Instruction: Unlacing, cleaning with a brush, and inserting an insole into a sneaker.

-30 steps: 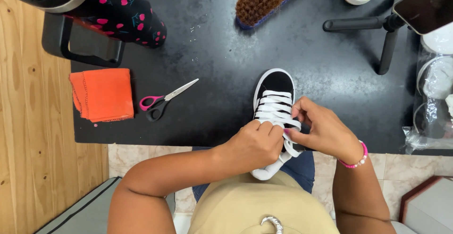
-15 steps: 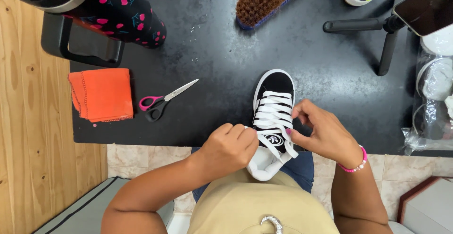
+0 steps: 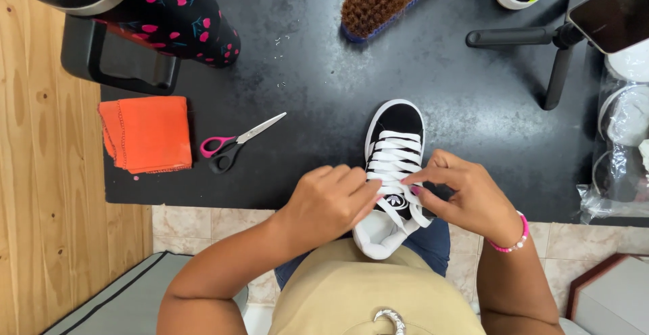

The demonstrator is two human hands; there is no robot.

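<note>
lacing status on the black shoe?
Done: white laces run crossed up most of the black shoe, toe on the table. In hand: left hand and right hand pinch the lace ends at the top eyelets by the tongue. Left: no knot or bow shows. The scissors lie apart.

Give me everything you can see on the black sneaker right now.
The black sneaker looks suede, with white laces, a white sole edge and pale lining. It lies toe away from the person, heel overhanging the black table's near edge. The left hand and right hand pinch the laces near the tongue.
</note>
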